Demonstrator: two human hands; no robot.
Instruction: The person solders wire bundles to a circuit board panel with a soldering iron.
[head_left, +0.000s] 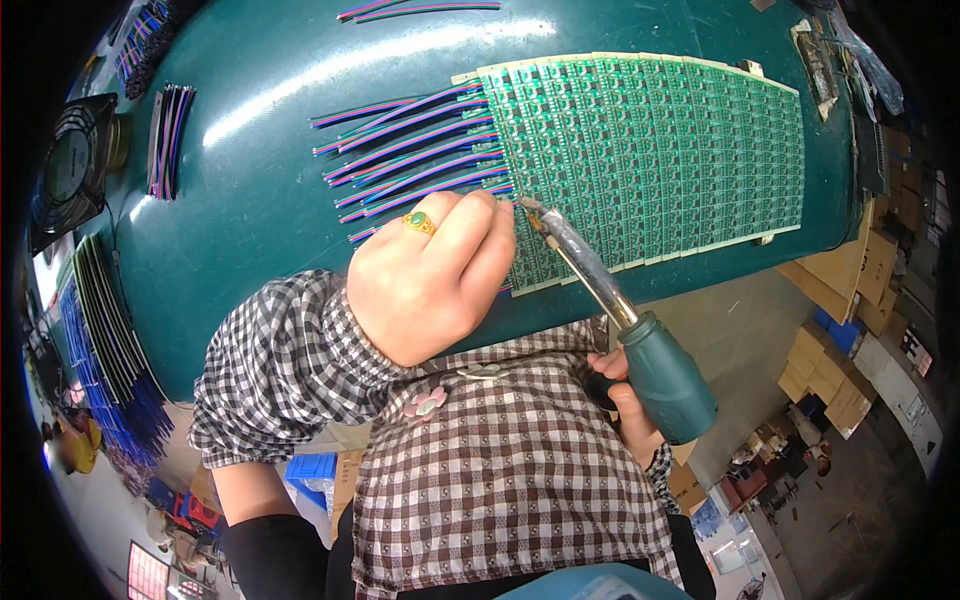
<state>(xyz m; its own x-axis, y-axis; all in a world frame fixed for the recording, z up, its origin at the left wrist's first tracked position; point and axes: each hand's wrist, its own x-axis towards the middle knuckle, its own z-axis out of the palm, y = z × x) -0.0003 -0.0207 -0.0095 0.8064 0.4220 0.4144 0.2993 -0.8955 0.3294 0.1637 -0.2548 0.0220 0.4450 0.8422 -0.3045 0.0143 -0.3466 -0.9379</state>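
Note:
A panel of small green circuit boards [650, 160] lies on the table, with strips of multicoloured wire [400, 150] joined along its left edge. My left hand [425, 275], a ring on one finger, is closed in a pinch at that edge. Wire strips run in under it, and its fingertips hide the end of the one it grips. My right hand [632, 408] is wrapped round the green handle of a soldering iron [668, 385]. The iron slants up and left, its tip right beside my left fingertips, at the boards' left edge.
The green table [250, 190] carries a bundle of wire strips [172, 140] on the left and loose wires [420, 10] at the far edge. A black fan [75, 170] stands far left. More wires [110, 360] hang at the left edge. Cardboard boxes [825, 375] sit on the floor at right.

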